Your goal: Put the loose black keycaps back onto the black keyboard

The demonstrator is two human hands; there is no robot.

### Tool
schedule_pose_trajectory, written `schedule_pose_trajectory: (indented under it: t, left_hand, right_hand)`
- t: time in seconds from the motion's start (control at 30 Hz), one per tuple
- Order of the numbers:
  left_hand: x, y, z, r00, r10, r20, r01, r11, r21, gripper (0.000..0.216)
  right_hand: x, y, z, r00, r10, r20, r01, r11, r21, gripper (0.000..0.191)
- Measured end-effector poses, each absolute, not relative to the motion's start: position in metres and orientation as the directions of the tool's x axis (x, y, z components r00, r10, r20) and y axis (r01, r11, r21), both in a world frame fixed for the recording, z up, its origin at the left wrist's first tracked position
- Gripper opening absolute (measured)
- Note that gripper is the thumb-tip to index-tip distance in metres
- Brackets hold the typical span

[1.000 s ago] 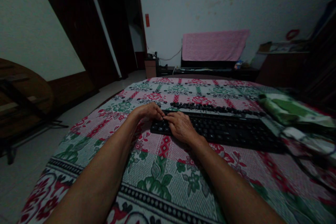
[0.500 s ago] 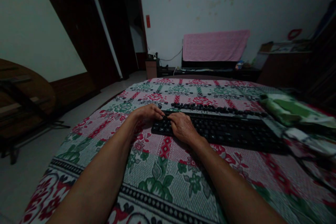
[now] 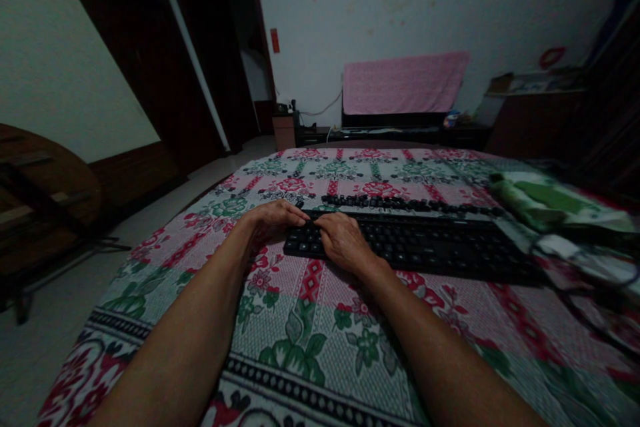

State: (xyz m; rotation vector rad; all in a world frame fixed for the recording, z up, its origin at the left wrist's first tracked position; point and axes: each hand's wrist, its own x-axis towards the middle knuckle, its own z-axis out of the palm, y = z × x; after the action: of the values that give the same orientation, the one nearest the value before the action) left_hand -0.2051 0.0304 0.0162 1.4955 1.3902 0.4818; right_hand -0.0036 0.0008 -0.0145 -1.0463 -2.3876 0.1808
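Note:
A black keyboard lies flat on a flowered tablecloth. My left hand is at its upper left corner, the fingers drawn together in a pinch over the top row. Close beside it, my right hand rests on the left part of the keys, its fingers bent and closed, with the tips almost meeting those of the left. Whatever sits between the fingertips is too small and dark to make out. Loose black keycaps form a long row behind the keyboard. A small black piece lies just past my left hand.
On the right of the table are a green and white packet and a dark cable. A pink cloth hangs over something on the low cabinet by the far wall. To the left, a round wooden tabletop leans.
Both hands stay at the keyboard's upper left corner, with barely any finger movement visible. The whole view has shifted slightly.

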Motion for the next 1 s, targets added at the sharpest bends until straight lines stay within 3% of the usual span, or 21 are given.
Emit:
schedule_pose_trajectory:
  t: [0.27, 0.57, 1.0]
  left_hand:
    - [-0.2038, 0.0315, 0.0188, 0.272, 0.901, -0.336, 0.577, 0.126, 0.807, 0.041]
    - [-0.2027, 0.0352, 0.0223, 0.311, 0.906, -0.288, 0.708, -0.019, 0.706, 0.033]
    - [-0.1998, 0.0373, 0.0241, 0.342, 0.892, -0.297, 0.705, -0.034, 0.708, 0.033]
  right_hand:
    - [-0.0043, 0.0013, -0.0142, -0.563, 0.715, 0.414, 0.652, 0.692, -0.309, 0.030]
    - [-0.0044, -0.0002, -0.0137, -0.575, 0.705, 0.414, 0.650, 0.702, -0.292, 0.035]
    - [-0.0041, -0.0001, -0.0122, -0.608, 0.714, 0.348, 0.680, 0.694, -0.235, 0.040]
